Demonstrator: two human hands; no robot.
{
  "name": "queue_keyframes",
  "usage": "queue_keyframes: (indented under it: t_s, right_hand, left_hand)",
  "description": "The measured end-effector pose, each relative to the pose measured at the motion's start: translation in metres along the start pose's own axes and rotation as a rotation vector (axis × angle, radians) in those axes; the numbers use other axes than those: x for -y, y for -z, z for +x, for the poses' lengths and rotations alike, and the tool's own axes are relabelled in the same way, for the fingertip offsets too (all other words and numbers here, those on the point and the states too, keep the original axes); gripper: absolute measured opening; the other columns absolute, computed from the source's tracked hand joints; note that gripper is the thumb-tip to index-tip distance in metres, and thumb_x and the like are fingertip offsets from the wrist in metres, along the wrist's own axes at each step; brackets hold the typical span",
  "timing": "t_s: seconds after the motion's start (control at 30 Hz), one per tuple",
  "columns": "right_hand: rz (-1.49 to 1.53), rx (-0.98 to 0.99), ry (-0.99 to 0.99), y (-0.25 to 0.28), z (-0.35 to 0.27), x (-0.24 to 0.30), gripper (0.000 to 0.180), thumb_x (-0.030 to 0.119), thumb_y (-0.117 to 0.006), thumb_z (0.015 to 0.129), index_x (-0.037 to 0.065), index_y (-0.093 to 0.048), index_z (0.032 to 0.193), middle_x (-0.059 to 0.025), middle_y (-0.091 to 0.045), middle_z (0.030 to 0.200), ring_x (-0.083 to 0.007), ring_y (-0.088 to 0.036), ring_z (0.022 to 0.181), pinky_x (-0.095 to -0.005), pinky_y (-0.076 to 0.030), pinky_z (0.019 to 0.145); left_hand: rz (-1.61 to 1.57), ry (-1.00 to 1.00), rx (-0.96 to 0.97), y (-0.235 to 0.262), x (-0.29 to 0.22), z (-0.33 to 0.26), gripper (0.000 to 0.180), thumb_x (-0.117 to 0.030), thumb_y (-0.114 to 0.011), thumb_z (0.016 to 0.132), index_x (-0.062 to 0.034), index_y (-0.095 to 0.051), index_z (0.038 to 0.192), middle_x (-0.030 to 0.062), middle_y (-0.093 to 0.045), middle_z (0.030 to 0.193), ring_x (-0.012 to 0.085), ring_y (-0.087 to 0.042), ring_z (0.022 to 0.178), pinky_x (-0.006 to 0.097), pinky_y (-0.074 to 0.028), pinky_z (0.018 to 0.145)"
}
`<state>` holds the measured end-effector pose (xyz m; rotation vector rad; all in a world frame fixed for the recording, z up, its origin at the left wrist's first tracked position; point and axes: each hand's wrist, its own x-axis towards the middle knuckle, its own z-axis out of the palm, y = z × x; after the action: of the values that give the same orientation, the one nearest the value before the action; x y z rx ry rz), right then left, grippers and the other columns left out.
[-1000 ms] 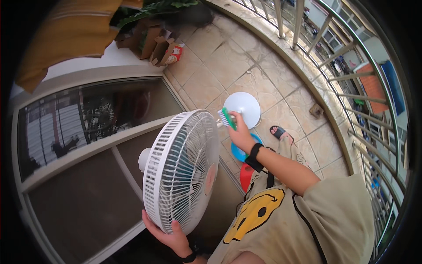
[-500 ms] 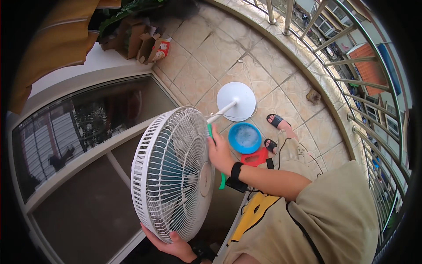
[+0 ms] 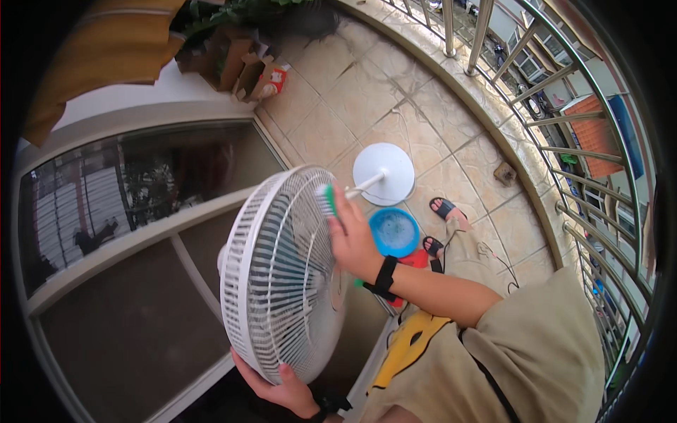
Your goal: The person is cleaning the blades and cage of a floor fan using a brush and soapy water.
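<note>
A white pedestal fan (image 3: 300, 275) stands close in front of me, with dark teal blades behind its wire grille. My right hand (image 3: 355, 243) is closed round a green brush (image 3: 330, 200), its white bristles against the upper part of the front grille. Its grip is partly hidden by the fingers. Down at the lower rim, my left hand (image 3: 278, 392) grips the edge of the fan's cage, thumb on the front side. Behind the fan, its round white base (image 3: 395, 161) rests on the tiles.
A blue basin (image 3: 395, 234) with sudsy water sits by the base, next to a red plastic item (image 3: 415, 258) partly hidden by my arm. To the left is a framed glass window (image 3: 106, 204). Cardboard boxes (image 3: 250, 74) lie far left; a metal railing (image 3: 599, 155) curves along the right.
My right hand has moved the brush slightly up and left over the grille, and its white bristles now show. The left hand keeps its hold on the rim. The view has shifted slightly.
</note>
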<state>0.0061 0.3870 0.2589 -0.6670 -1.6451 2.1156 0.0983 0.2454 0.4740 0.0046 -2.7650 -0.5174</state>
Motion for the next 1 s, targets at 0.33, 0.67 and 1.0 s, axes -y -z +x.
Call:
queue_keyframes:
  t_s: [0.33,0.67,1.0]
  right_hand:
    - [-0.18,0.071,0.034,0.004,-0.004,-0.082,0.058,0.01,-0.047,0.101,0.001,-0.03,0.156,-0.0282,-0.054,0.117,-0.044,-0.057,0.099,-0.0459,-0.048,0.086]
    - [-0.063,0.251,0.328,0.006,-0.02,0.011,0.072,0.0,-0.059,0.093,0.004,-0.028,0.158,-0.0248,-0.054,0.108,-0.0403,-0.057,0.091,-0.0422,-0.05,0.084]
    - [0.046,0.303,0.271,0.007,-0.019,0.072,0.067,0.006,-0.057,0.097,0.008,-0.031,0.158,-0.0211,-0.054,0.106,-0.038,-0.058,0.09,-0.0411,-0.051,0.079]
  left_hand:
    - [-0.115,0.037,0.012,-0.004,-0.005,0.003,0.087,-0.048,-0.071,0.092,0.0082,-0.039,0.149,0.022,-0.048,0.148,0.031,-0.049,0.133,0.042,-0.037,0.112]
    - [-0.078,0.062,-0.025,-0.007,-0.011,0.005,0.093,-0.053,-0.074,0.087,0.0091,-0.041,0.147,0.0238,-0.048,0.148,0.0347,-0.045,0.139,0.045,-0.032,0.116]
    - [-0.106,0.097,-0.035,0.001,-0.003,-0.002,0.092,-0.052,-0.074,0.087,0.0102,-0.041,0.147,0.0236,-0.047,0.149,0.0331,-0.046,0.137,0.045,-0.033,0.115]
